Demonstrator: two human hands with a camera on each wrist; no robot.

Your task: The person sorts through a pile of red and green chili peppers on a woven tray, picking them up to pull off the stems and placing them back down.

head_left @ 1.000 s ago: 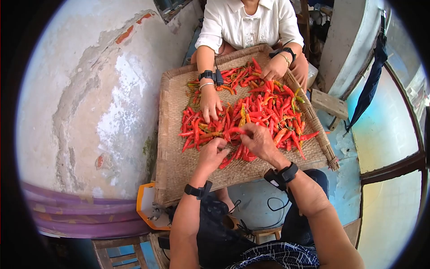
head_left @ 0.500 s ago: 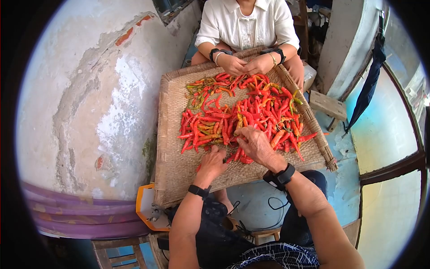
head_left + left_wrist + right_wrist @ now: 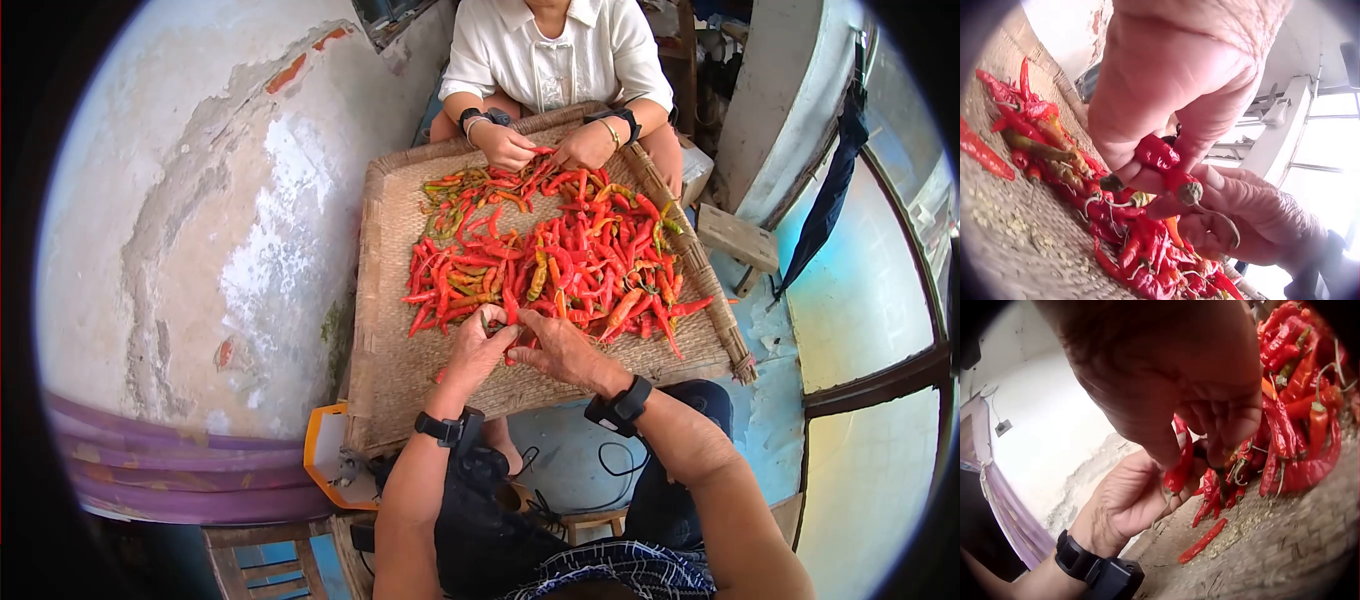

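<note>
My left hand (image 3: 478, 352) holds a wrinkled red chili pepper (image 3: 1186, 187) over the near part of the woven tray (image 3: 385, 375). Its thin curved stem points down in both wrist views. Another red chili (image 3: 1157, 152) shows between the left fingers. From the right, my right hand (image 3: 568, 350) meets the left, thumb and fingers pinching the stemmed chili. Just beyond both hands spreads a heap of red chilies (image 3: 610, 255), a few greenish or orange. A single red chili (image 3: 1204, 540) lies apart on the weave, among pale seeds.
Across the tray sits a person in a white shirt (image 3: 555, 65), both hands at a red chili near the far rim. A wooden stool (image 3: 738, 238) and a dark folded umbrella (image 3: 835, 170) are at right. A peeling wall (image 3: 230, 230) rises at left.
My right hand reached into the heap and came back toward me to meet the left hand at a chili. The other person's hands drew together near the far rim.
</note>
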